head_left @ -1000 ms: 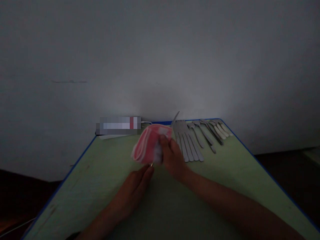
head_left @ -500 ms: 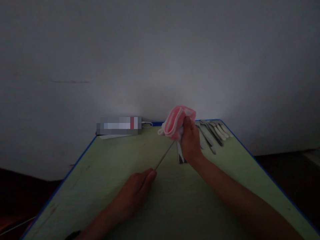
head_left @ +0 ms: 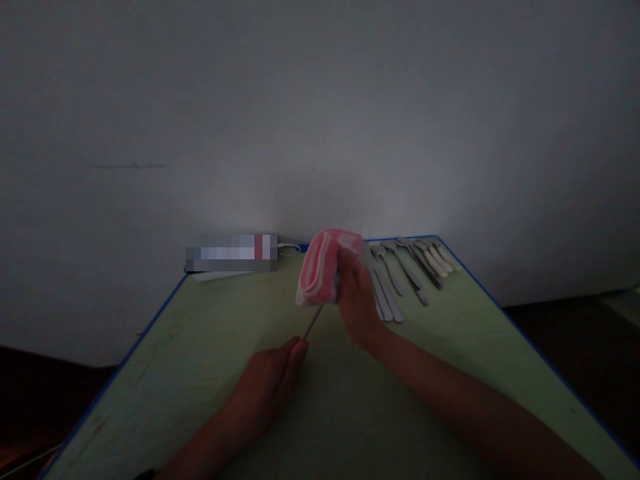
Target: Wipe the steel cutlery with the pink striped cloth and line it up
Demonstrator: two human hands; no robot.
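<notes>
My left hand [head_left: 273, 381] rests on the green table [head_left: 200, 373] and pinches the near end of a thin metal utensil [head_left: 312, 325], which slants up and away to the right. My right hand [head_left: 356, 300] is closed round a folded pink cloth [head_left: 323, 273] wrapped over the utensil's far part, so that end is hidden. Just right of the cloth lies a row of several metal utensils [head_left: 387, 293] side by side on the table.
More cutlery [head_left: 425, 260], some with pale handles, lies at the far right corner. A flat box [head_left: 230, 253] sits at the far edge against the grey wall. The table has a blue rim [head_left: 150, 313]; the room is dim.
My right hand with the pink cloth slid out along the utensil to the far right, then came back down toward my left hand. The left hand stayed put, holding the utensil's end.
</notes>
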